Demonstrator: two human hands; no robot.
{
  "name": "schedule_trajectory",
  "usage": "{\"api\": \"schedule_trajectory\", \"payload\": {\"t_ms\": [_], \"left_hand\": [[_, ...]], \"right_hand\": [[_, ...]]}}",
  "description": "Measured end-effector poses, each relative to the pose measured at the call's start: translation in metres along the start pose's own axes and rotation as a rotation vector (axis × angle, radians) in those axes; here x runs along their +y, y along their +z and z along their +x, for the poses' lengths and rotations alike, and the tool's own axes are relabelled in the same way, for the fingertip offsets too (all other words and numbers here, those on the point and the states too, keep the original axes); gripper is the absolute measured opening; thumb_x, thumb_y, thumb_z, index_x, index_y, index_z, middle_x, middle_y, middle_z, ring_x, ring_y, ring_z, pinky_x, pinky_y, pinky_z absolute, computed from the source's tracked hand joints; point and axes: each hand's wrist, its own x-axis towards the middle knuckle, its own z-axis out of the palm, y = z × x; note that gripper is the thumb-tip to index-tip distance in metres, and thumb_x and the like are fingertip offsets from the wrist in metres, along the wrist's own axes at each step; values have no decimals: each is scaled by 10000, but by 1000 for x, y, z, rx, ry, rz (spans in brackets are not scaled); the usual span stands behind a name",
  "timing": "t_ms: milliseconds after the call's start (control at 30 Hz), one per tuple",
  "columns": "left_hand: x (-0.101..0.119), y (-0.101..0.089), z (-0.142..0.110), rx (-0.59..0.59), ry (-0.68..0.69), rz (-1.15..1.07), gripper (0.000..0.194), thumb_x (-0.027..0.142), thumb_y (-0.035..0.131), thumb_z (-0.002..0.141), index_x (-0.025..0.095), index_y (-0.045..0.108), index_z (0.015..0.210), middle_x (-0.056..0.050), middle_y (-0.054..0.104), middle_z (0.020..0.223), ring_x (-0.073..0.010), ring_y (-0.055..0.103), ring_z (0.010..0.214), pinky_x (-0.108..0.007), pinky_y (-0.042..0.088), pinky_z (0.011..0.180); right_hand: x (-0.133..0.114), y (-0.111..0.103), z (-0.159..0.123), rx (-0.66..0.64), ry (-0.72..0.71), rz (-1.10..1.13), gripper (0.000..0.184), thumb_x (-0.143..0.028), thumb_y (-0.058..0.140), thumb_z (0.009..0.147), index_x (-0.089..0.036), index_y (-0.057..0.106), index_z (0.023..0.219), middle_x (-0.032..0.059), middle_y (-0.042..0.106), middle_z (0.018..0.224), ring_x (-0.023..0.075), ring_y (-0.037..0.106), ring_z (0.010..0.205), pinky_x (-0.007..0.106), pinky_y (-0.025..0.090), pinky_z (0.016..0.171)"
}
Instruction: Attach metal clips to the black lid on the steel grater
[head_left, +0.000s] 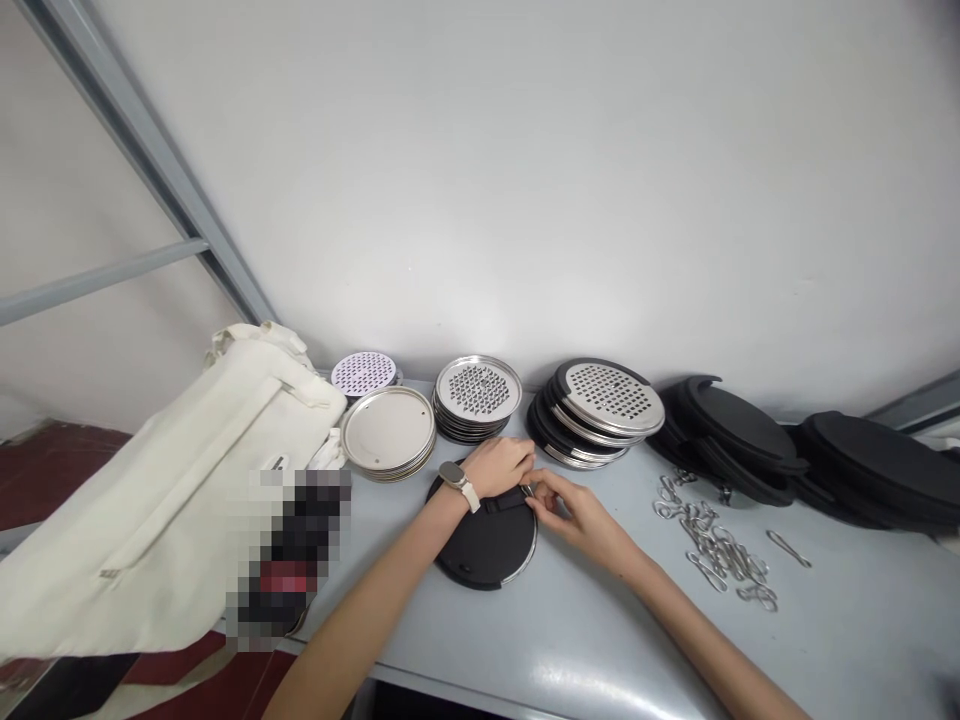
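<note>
A round black disc (484, 550) with a thin metal edge at its lower right lies on the table in front of me. My left hand (499, 467), a watch on its wrist, bends over the disc's far edge with fingers curled; what they grip is hidden. A short black strap (504, 503) runs across the disc under my hands. From the right, my right hand (570, 512) pinches a small metal clip (527, 491) between thumb and fingers, at the strap's end. The two hands nearly touch there.
Behind the disc stand stacks of metal plates (388, 430), perforated grater discs (478, 390) and black-rimmed grater discs (615, 400). Black round covers (742, 430) pile up at right. Loose metal clips (720, 550) lie before them. A cream bag (165, 480) rests at left.
</note>
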Motion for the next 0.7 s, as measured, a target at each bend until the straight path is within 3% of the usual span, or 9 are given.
{"api": "schedule_trajectory", "payload": {"t_ms": [700], "left_hand": [[-1, 0, -1, 8, 21, 3, 207, 232, 381, 951, 177, 548, 841, -54, 654, 855, -174, 620, 775, -249, 408, 670]], "right_hand": [[1, 2, -1, 4, -3, 7, 210, -284, 458, 917, -203, 535, 1094, -31, 502, 713, 126, 483, 668, 228, 407, 649]]}}
